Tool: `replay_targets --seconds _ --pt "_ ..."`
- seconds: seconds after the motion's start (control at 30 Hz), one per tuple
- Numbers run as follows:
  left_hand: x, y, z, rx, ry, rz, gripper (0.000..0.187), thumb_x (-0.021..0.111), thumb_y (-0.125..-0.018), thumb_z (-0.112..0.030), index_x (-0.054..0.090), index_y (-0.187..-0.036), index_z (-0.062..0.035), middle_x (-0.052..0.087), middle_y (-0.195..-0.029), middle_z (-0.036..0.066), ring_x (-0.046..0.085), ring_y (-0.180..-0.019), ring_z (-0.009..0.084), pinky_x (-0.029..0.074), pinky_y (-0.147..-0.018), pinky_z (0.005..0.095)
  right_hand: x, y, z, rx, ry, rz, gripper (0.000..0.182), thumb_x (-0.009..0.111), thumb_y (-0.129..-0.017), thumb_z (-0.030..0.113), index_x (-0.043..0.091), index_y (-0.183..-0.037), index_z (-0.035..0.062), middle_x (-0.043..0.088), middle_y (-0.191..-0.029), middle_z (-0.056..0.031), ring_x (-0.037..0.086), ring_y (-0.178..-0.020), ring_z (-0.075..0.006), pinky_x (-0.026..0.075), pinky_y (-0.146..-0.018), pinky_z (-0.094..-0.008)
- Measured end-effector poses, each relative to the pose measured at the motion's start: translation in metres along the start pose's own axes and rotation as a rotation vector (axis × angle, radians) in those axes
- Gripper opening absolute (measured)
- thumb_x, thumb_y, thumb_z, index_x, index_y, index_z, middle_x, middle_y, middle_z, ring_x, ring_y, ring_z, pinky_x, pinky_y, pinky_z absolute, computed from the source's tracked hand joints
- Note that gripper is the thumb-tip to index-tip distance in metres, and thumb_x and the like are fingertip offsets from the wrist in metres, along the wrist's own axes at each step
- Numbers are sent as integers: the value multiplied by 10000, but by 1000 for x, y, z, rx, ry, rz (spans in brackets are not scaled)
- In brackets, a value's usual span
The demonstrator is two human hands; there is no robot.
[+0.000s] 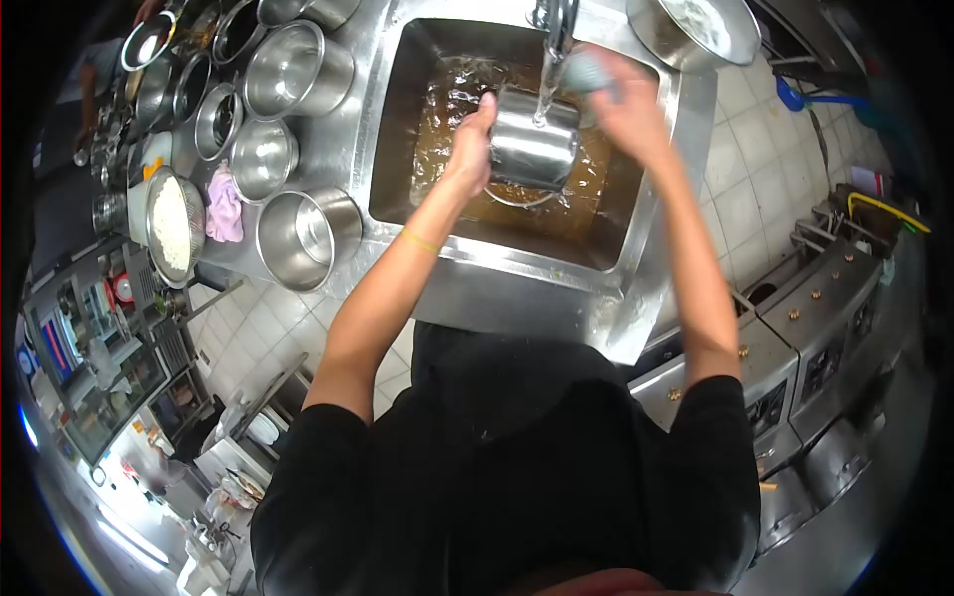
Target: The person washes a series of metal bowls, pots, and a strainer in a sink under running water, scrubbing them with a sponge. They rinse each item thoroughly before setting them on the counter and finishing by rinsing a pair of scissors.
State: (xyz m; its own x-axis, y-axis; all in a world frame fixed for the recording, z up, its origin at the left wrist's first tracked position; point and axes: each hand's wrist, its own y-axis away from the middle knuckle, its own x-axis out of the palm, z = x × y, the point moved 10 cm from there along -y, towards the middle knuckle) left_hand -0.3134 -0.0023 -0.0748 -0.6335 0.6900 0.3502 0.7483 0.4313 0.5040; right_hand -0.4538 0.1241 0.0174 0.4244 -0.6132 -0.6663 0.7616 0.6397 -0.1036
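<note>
Over the sink (656, 268) we go: the left hand (472, 149) has its grip closed on the rim of a steel pot (532, 149), held tilted above the brownish water, right under the tap (555, 20) with the stream hitting it. The right hand (621, 104) has its grip wrapped round a greyish scrubber (588, 72), pressed against the pot's far side.

Risk watch: that pot looks wet and slick, and it is held at one edge only, so a hard push from the scrubbing hand could twist it loose and drop it into the water, I'd judge. The running stream striking curved steel could also splash out over the rim onto the tiled floor (765, 179), making for slippery footing.

Containers now. The sink holds murky brown water, with something round just under the pot that I cannot make out. On the bench (358, 129) to the left, a cluster of steel pots (298, 70) stands upright and looks empty, the nearest one (306, 236) just beside the sink wall. A pink cloth (225, 207) lies among them, next to a bowl of something white and grainy (174, 223). Top right, another steel bowl (696, 30) holds white stuff
</note>
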Motion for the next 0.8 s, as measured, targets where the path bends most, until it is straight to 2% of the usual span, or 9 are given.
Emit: replay_targets --seconds 0.1,0.3,0.37,0.43,0.5,0.57,0.63,0.67,0.8 --pt "21 -11 36 -98 46 -69 459 314 -925 -425 553 -1010 -43 597 -957 98 530 -903 182 402 -831 334 96 20 4 -74 141 174 371 514 -683 86 590 -1045 68 532 -1155 -146 502 -1053 -326 395 -896 -389" --pt "-46 -27 105 -220 689 -302 350 237 -945 -263 462 -1069 -25 540 -1049 153 549 -952 287 424 -885 479 88 86 8 -117 28 -567 430 521 -615 4 570 -1042 38 500 -1145 -201 444 -1102 -354 336 -935 -437" --pt "-62 -21 97 -143 814 -331 315 244 -943 -223 439 -1082 -17 528 -1064 171 546 -967 307 422 -895 487 107 92 -54 224 -197 -657 406 476 -733 51 519 -1136 35 438 -1244 -195 446 -1129 -317 358 -933 -372" --pt "-65 3 91 -199 650 -258 259 282 -933 -165 475 -1025 -20 541 -1049 149 539 -996 272 411 -922 472 209 104 -152 1084 -1367 -395 368 431 -811 204 541 -1130 57 508 -1179 -171 484 -1091 -308 375 -931 -384" --pt "-91 -3 93 -73 384 -303 126 496 -863 -114 523 -962 -40 558 -935 69 543 -865 183 447 -816 372 207 116 -154 1318 -1135 -247 401 414 -823 295 552 -1083 23 579 -1053 -165 564 -958 -291 438 -860 -389" --pt "-85 -6 72 -129 -111 -261 143 586 -815 -168 560 -869 -38 525 -740 12 469 -664 117 404 -657 291 284 87 -238 1047 -1162 337 401 443 -816 287 547 -1054 -19 605 -985 -159 595 -872 -271 474 -804 -407" --pt "-65 -22 54 -95 -138 -151 180 578 -808 -183 570 -839 -6 559 -678 54 496 -606 159 414 -613 325 236 79 -154 1147 -1466 289 378 444 -818 292 564 -1032 4 608 -974 -155 598 -852 -260 481 -796 -403" --pt "-39 -31 31 21 -490 -8 191 572 -800 -179 569 -832 9 585 -697 101 535 -617 203 421 -608 354 259 78 -222 1160 -1443 210 348 437 -822 290 582 -984 17 617 -935 -146 606 -819 -256 487 -787 -392" --pt "52 -41 12 294 -1295 261 171 532 -763 -149 599 -793 5 624 -787 197 602 -778 348 455 -662 414 188 83 -199 1128 -1314 -366 292 383 -845 197 541 -968 -16 605 -904 -150 607 -798 -247 487 -779 -418"
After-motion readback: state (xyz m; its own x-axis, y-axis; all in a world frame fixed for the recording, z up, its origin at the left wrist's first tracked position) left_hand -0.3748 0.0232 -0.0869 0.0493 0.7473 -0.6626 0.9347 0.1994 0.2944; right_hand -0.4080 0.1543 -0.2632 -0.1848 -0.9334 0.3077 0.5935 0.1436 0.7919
